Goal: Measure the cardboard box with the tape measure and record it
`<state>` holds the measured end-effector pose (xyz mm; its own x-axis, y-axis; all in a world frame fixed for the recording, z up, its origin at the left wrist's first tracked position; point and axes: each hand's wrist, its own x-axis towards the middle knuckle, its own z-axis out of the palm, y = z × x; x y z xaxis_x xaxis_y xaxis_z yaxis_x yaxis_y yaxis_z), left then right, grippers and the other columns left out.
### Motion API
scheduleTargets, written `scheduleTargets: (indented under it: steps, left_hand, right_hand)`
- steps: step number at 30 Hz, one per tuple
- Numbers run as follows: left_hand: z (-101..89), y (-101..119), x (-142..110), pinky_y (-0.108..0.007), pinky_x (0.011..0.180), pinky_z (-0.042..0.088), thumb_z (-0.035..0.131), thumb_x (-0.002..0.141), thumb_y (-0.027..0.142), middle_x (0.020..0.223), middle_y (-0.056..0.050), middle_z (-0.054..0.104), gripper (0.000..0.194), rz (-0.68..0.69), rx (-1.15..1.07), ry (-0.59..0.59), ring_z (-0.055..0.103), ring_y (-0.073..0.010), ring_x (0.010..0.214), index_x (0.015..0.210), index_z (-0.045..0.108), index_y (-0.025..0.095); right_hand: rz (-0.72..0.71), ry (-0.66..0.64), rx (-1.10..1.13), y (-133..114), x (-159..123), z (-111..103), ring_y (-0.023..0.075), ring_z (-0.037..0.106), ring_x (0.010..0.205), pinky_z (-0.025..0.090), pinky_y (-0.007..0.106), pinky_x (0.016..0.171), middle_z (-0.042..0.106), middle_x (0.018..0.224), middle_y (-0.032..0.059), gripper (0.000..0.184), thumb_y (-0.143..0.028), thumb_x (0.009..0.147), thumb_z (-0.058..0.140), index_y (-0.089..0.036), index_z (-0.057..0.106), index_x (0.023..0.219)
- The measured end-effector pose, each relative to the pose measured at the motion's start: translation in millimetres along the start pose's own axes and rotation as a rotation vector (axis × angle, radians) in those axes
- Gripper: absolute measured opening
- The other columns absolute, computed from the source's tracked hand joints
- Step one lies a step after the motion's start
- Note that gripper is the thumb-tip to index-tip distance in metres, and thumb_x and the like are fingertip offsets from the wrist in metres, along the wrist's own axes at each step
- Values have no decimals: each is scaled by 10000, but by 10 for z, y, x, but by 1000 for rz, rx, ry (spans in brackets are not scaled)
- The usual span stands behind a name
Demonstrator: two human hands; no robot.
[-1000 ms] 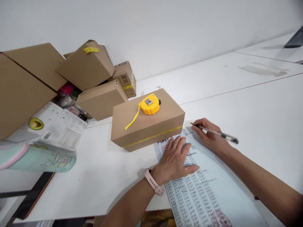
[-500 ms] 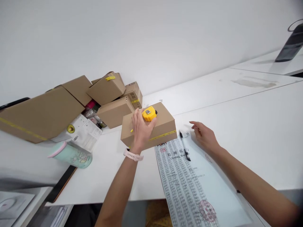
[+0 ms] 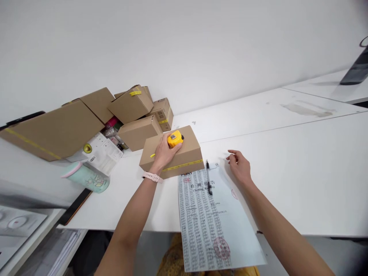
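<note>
My left hand (image 3: 166, 153), with a pale pink wristband, is closed round a yellow tape measure (image 3: 175, 139). The tape measure rests on top of a brown cardboard box (image 3: 186, 153) that has a yellow measuring strip along its front edge. To the right, my right hand (image 3: 240, 167) lies low over the white table, index finger stretched out and the others loosely bent, with nothing in it. Between the hands, a black pen (image 3: 209, 178) lies on a printed testing report sheet (image 3: 221, 222), whose near end hangs past the table's front edge.
Several cardboard boxes (image 3: 138, 132) are stacked against the wall at back left. A mint tumbler (image 3: 86, 178) lies tilted beside a white package (image 3: 105, 155). At far right stands a dark object (image 3: 355, 71) on the white table (image 3: 301, 165).
The view has shifted slightly, so the box, report and hands appear further left. My left hand stays on the tape measure, and my right hand remains beside the report.
</note>
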<state>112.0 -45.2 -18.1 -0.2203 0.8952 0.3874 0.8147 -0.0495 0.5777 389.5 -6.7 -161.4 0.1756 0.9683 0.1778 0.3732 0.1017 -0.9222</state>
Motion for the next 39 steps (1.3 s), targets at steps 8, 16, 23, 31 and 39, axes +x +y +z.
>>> scheduleTargets:
  steps: [8, 16, 23, 31, 39]
  left_hand:
    - [37, -31, -18, -452, 950, 427, 807, 726, 438, 1192, -108, 659, 499, -37, -173, 85, 593, -327, 1113, 1136, 609, 232]
    - [-366, 148, -423, -368, 862, 535, 634, 823, 601, 1136, -132, 689, 562, 73, -598, -40, 671, -221, 941, 1183, 563, 176]
    - [-835, 362, -1148, -329, 745, 546, 807, 718, 537, 954, -68, 691, 575, -89, -895, -356, 631, -149, 726, 1092, 585, 161]
    - [-1256, 313, -1481, -357, 752, 540, 833, 701, 514, 979, -70, 687, 530, -85, -840, -315, 630, -150, 718, 1044, 604, 181]
    - [-1734, 110, -1219, -360, 742, 544, 767, 763, 504, 1093, -151, 714, 486, -4, -824, -330, 679, -275, 970, 1059, 646, 139]
  right_hand:
    - [-6, -7, 19, 15, 17, 21, 226, 661, 770, 483, 385, 794, 751, 896, 66, 384, -353, 884, 444, -207, 666, 1162]
    - [-113, 202, 187, -481, -175, -140, 211, 641, 793, 525, 373, 755, 727, 942, 70, 332, -402, 919, 523, -217, 682, 1144]
    - [56, -771, 609, -1769, -789, -280, 238, 692, 1015, 597, 352, 809, 741, 1127, 126, 475, -601, 938, 550, -197, 737, 1104]
    - [-15, -834, 459, -2232, -1185, -215, 185, 674, 764, 605, 341, 709, 742, 909, 116, 328, -442, 943, 629, -152, 777, 908]
    - [-41, -387, 388, -2463, -877, -713, 52, 499, 619, 442, 207, 566, 611, 786, 20, 138, -195, 923, 672, -97, 723, 842]
